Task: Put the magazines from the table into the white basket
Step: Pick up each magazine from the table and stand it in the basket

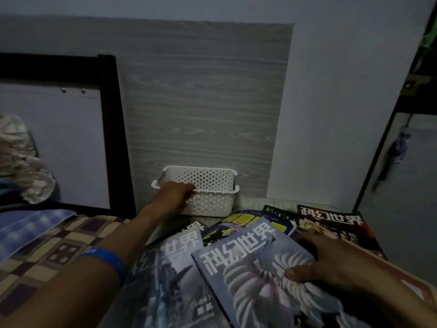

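Two hands are at work here, yours, and neither has carried a magazine to the basket yet. Your left hand (176, 191) reaches forward and curls its fingers over the near rim of the white basket (208, 200), gripping it at the left corner. Your right hand (331, 261) lies on the top magazine (248, 268), thumb pressed onto the cover and fingers wrapped round its right edge, so it looks like a grip about to lift.

As far as the dim picture shows, the basket holds nothing; its far wall is visible through the opening, though the bottom is hidden. So I judge the task barely begun: every magazine is left to move.

The basket is stiff moulded plastic, rectangular, with a rolled rim and walls pierced by rows of small round holes. The magazines are thin, flat and glossy, with soft covers that will bend if held by one edge. They lie fanned and overlapping on the bench (250, 201): a dark one (170, 280) under the top one to the left, a blue-and-yellow one (246, 220) behind, a red one (331, 221) at the right.

A blue wristband (106, 260) circles your left forearm. A checked cloth (47, 252) covers the bed on the left.
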### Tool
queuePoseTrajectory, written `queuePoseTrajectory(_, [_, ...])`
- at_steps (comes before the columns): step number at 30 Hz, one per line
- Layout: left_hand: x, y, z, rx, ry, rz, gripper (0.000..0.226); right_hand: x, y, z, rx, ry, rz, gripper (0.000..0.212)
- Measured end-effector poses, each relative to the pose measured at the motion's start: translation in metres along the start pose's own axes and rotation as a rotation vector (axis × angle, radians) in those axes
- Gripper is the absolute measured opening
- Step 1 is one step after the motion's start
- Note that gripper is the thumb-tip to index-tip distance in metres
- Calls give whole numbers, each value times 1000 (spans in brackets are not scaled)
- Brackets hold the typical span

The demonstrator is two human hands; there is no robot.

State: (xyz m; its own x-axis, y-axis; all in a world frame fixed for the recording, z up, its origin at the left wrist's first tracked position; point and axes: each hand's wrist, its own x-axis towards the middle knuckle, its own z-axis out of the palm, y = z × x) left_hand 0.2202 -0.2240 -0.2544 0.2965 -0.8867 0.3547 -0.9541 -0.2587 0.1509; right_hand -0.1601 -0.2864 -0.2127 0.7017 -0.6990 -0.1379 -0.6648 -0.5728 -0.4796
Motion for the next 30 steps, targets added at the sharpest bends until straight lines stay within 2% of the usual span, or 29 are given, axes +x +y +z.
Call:
queuePoseTrajectory(3, [-3, -5, 0, 1, 9, 95, 23, -1, 1, 1, -57, 21, -5, 57])
queuePoseTrajectory(7, [-9, 3, 0, 47, -15, 57, 16, 1, 0, 3, -39, 13, 16, 53])
queuePoseTrajectory(9, [-13, 10, -4, -1, 22, 2, 23, 3, 0, 4, -13, 49, 30, 39])
queuePoseTrajectory(11, [-21, 20, -15, -48, 126, -41, 38, 3, 2, 0, -13, 76, 34, 30])
queuePoseTrajectory(13, [-38, 31, -28, -146, 297, -70, 42, -1, 2, -8, 110, 62, 20, 19])
queuePoseTrajectory(15, [-65, 46, -40, -345, 448, -142, 31, -7, 0, -18, 401, 93, -72, 6])
queuePoseTrajectory(16, [-81, 53, -47, -488, 458, -211, 24, -9, -5, -24, 541, 161, -146, 7])
queuePoseTrajectory(17, [-95, 61, -55, -674, 385, -280, 21, -8, -13, -30, 654, 247, -214, 7])
queuePoseTrajectory(18, [-107, 69, -63, -899, 244, -322, 27, -4, -23, -36, 766, 341, -270, 6])
queuePoseTrajectory(20, [-120, 84, -77, -1303, -48, -303, 46, 11, -48, -49, 916, 491, -355, 4])
queuePoseTrajectory(21, [-121, 91, -83, -1402, -91, -244, 48, 22, -64, -54, 944, 550, -383, 5])
queuePoseTrajectory(22, [-118, 95, -90, -1430, -47, -177, 42, 33, -80, -59, 961, 598, -411, 8])
queuePoseTrajectory(23, [-111, 97, -100, -1399, 68, -128, 34, 46, -96, -62, 975, 629, -445, 11])
queuePoseTrajectory(25, [-91, 88, -119, -1354, 331, -121, 23, 71, -127, -66, 964, 679, -505, 12])
queuePoseTrajectory(26, [-80, 78, -129, -1407, 404, -121, 21, 85, -140, -66, 949, 704, -528, 11])
queuePoseTrajectory(28, [-61, 57, -144, -1500, 418, -17, 23, 115, -161, -65, 953, 756, -552, 5])
queuePoseTrajectory(30, [-43, 38, -146, -1321, 422, 75, 16, 144, -177, -64, 972, 819, -541, 2])
